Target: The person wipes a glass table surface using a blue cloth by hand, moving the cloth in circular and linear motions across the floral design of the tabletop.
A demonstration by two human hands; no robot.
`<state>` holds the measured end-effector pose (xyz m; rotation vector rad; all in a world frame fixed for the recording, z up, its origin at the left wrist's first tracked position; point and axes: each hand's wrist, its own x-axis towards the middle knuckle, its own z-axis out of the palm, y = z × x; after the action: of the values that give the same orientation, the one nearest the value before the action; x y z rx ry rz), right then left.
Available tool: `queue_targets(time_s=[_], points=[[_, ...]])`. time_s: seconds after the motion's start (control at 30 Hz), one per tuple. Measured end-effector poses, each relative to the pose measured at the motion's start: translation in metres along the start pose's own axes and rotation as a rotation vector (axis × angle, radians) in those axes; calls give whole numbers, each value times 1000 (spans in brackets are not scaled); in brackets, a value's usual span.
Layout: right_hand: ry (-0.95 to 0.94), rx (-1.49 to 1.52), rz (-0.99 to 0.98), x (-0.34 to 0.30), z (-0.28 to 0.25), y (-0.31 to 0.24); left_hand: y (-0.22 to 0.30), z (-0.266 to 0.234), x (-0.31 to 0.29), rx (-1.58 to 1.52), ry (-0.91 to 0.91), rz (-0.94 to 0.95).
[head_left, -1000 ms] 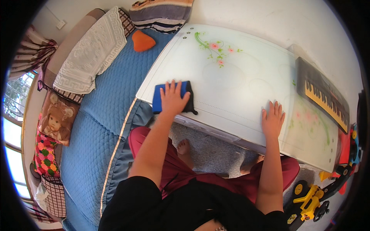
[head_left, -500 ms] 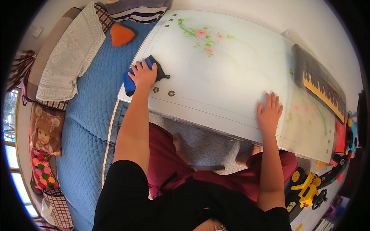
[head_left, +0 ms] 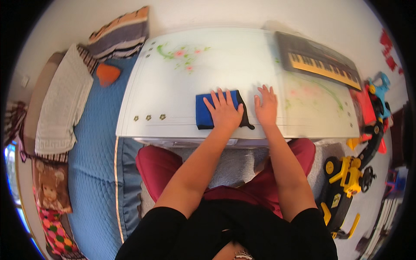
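A flat blue cloth piece with black edges [head_left: 204, 113] and a small black loop at one corner lies near the front edge of the white glass-topped table [head_left: 173, 96]. My left hand [head_left: 226, 110] rests palm down on it with the fingers spread, covering its middle; whether it is a folded cloth or a pouch I cannot make out. Just right of it, my right hand [head_left: 267, 105] is over the tabletop with its fingers apart and nothing in them. A small gap separates that hand from the cloth's black side.
An electronic keyboard [head_left: 323, 65] sits at the table's far right. Left of the table stands a blue quilted sofa [head_left: 93, 173] with an orange cushion [head_left: 108, 74] and a striped cushion [head_left: 119, 35]. On the floor at right is a yellow and black toy vehicle [head_left: 346, 177].
My left hand and the blue cloth have slid right, from the table's left end to near its middle. My right hand sits closer to them. The view has turned.
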<state>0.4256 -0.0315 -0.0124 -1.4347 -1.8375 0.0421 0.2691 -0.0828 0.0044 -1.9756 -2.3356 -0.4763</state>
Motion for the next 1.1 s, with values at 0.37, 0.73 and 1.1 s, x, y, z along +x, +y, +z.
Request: queue_targets(time_s=[0.37, 0.73, 1.1], points=[[-312, 140, -169, -52, -13, -107, -118, -15, -5, -415, 199, -40], [-567, -214, -62, 44, 13, -40, -145, -22, -14, 101, -55, -85], [-609, -422, 99, 148, 43, 4, -138, -25, -18, 109, 12, -45]])
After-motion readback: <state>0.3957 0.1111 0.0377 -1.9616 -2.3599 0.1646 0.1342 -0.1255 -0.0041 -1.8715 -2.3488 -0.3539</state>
